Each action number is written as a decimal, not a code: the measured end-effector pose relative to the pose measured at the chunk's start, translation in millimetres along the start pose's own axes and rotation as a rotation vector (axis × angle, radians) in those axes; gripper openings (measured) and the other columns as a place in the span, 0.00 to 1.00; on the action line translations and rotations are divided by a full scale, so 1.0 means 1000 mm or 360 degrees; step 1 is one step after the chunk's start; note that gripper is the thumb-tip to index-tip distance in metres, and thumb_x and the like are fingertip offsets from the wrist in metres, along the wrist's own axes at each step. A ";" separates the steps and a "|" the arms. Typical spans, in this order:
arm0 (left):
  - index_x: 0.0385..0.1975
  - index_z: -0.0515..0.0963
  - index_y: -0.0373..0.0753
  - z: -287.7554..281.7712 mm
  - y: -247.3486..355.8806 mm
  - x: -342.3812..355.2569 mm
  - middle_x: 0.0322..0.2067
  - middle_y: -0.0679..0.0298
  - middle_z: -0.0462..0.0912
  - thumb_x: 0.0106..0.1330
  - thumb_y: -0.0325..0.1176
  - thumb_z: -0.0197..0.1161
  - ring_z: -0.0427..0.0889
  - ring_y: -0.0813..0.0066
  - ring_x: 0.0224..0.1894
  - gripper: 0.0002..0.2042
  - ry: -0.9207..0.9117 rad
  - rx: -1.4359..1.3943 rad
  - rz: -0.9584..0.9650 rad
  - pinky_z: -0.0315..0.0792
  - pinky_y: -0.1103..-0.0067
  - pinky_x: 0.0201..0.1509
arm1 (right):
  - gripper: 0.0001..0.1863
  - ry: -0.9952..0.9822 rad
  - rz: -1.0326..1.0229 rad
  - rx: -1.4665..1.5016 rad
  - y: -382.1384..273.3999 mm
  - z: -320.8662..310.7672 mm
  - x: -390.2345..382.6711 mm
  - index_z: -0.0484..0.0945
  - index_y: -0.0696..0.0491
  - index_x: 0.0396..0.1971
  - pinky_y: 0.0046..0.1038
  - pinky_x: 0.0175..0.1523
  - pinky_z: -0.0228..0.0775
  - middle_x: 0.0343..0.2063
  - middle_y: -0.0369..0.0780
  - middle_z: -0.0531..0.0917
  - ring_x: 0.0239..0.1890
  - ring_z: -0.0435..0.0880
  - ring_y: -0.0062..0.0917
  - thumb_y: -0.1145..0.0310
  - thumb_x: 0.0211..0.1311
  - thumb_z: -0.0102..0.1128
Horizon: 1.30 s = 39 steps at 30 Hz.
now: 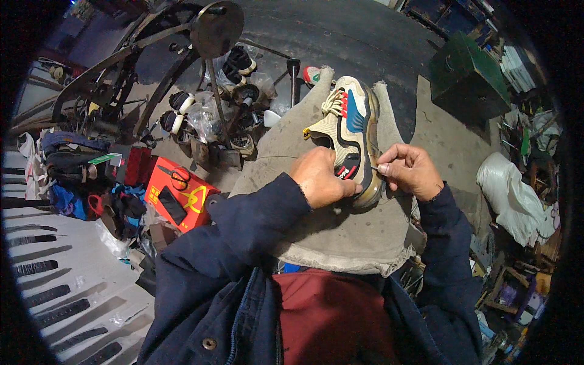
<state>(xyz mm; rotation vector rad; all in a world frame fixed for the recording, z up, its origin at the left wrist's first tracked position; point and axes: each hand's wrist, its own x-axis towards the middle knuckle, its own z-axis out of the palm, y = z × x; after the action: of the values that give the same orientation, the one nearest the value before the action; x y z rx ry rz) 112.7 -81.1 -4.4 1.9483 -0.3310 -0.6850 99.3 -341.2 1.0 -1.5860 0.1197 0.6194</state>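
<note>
A cream sneaker [359, 121] with blue, red and black patches lies sole-side to the right on a grey cloth [277, 161] over my lap. Its toe points away from me. My left hand [322, 177] is closed around the heel end, with the thumb along the lower side, and covers part of the collar. Beside the midsole, my right hand [410, 171] is pinched, thumb against forefinger, right at the edge of the sole. A small dark bit shows by the fingertips, too small to name.
To the left, a red box [198, 205] carries a dark phone [172, 205] and black-handled scissors [179, 176]. A metal stand with a round plate [217, 29] rises beyond, with several shoes near it. At right are a green box [468, 82] and a white bag [511, 191].
</note>
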 end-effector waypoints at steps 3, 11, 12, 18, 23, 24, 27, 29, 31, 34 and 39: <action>0.33 0.84 0.33 0.004 -0.001 0.000 0.27 0.57 0.86 0.53 0.37 0.75 0.83 0.67 0.31 0.15 0.0030 0.0073 -0.0021 0.77 0.71 0.41 | 0.08 0.0015 0.0014 -0.0027 -0.001 0.001 -0.001 0.81 0.57 0.40 0.15 0.25 0.66 0.29 0.35 0.85 0.21 0.79 0.14 0.74 0.65 0.70; 0.33 0.82 0.33 0.004 0.004 -0.002 0.26 0.61 0.84 0.54 0.36 0.75 0.79 0.74 0.28 0.14 0.0017 0.0055 0.0045 0.76 0.72 0.38 | 0.08 0.0044 0.0002 0.0020 -0.001 0.004 -0.002 0.81 0.57 0.40 0.15 0.25 0.66 0.29 0.35 0.86 0.21 0.79 0.13 0.75 0.64 0.70; 0.34 0.82 0.33 0.004 0.004 -0.003 0.27 0.61 0.84 0.54 0.35 0.75 0.79 0.74 0.28 0.14 0.0028 0.0051 0.0097 0.76 0.72 0.39 | 0.08 0.0045 -0.0011 0.0014 -0.001 0.004 -0.002 0.81 0.57 0.41 0.15 0.25 0.66 0.29 0.35 0.86 0.21 0.79 0.13 0.75 0.64 0.69; 0.41 0.82 0.33 0.008 0.002 -0.002 0.33 0.62 0.87 0.56 0.32 0.74 0.82 0.76 0.35 0.15 -0.0036 -0.0087 0.0027 0.77 0.74 0.45 | 0.09 0.0074 -0.0003 0.0025 -0.002 0.006 -0.005 0.82 0.58 0.40 0.18 0.27 0.68 0.25 0.34 0.85 0.21 0.79 0.13 0.72 0.64 0.70; 0.39 0.84 0.30 0.015 0.002 -0.003 0.31 0.57 0.88 0.55 0.30 0.72 0.85 0.70 0.32 0.13 0.0049 -0.0442 0.0124 0.78 0.71 0.43 | 0.08 0.0058 -0.0041 0.0030 0.001 0.007 -0.003 0.82 0.58 0.40 0.18 0.27 0.69 0.25 0.34 0.85 0.21 0.79 0.13 0.73 0.65 0.70; 0.39 0.84 0.30 0.015 0.003 -0.003 0.32 0.58 0.88 0.55 0.29 0.71 0.84 0.71 0.33 0.13 0.0035 -0.0492 0.0098 0.78 0.72 0.44 | 0.08 0.0056 -0.0043 0.0039 0.002 0.006 -0.002 0.82 0.58 0.40 0.18 0.27 0.69 0.25 0.34 0.85 0.21 0.79 0.13 0.73 0.65 0.70; 0.43 0.83 0.31 0.012 0.008 -0.003 0.37 0.63 0.88 0.58 0.25 0.71 0.84 0.75 0.37 0.13 -0.0047 -0.0435 0.0068 0.78 0.75 0.46 | 0.07 0.0014 -0.0081 0.0093 0.003 0.005 -0.002 0.82 0.58 0.40 0.19 0.27 0.69 0.26 0.35 0.85 0.21 0.79 0.14 0.73 0.65 0.69; 0.43 0.82 0.31 0.009 0.012 -0.004 0.37 0.64 0.87 0.58 0.24 0.71 0.83 0.78 0.37 0.13 -0.0083 -0.0404 0.0018 0.77 0.77 0.46 | 0.07 0.0000 -0.0083 0.0090 0.003 0.004 -0.002 0.82 0.59 0.40 0.19 0.27 0.70 0.26 0.35 0.85 0.21 0.79 0.14 0.73 0.65 0.69; 0.43 0.82 0.31 0.007 0.016 -0.005 0.37 0.64 0.87 0.58 0.25 0.71 0.83 0.77 0.37 0.13 -0.0063 -0.0429 0.0071 0.77 0.77 0.46 | 0.07 -0.0004 -0.0054 0.0079 0.003 0.004 -0.002 0.82 0.58 0.40 0.19 0.28 0.71 0.26 0.35 0.85 0.22 0.79 0.14 0.73 0.65 0.69; 0.43 0.82 0.31 0.006 0.020 -0.006 0.37 0.63 0.88 0.58 0.26 0.71 0.84 0.76 0.37 0.14 -0.0083 -0.0438 0.0040 0.78 0.76 0.46 | 0.08 -0.0005 -0.0072 0.0084 0.004 0.004 -0.002 0.82 0.59 0.40 0.20 0.27 0.72 0.27 0.36 0.85 0.22 0.79 0.15 0.73 0.65 0.69; 0.44 0.83 0.32 0.009 0.022 -0.008 0.36 0.64 0.88 0.59 0.25 0.69 0.84 0.77 0.36 0.13 -0.0043 -0.0475 0.0095 0.78 0.77 0.45 | 0.08 -0.0044 -0.0117 0.0124 0.006 0.003 -0.002 0.83 0.59 0.39 0.19 0.28 0.72 0.28 0.37 0.86 0.22 0.80 0.15 0.73 0.64 0.70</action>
<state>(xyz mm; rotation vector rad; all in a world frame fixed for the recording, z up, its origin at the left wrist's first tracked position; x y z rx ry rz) 102.5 -93.9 15.0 1.6414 -0.2848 -0.6808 94.0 -339.6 -3.2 -1.4993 0.0640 0.5727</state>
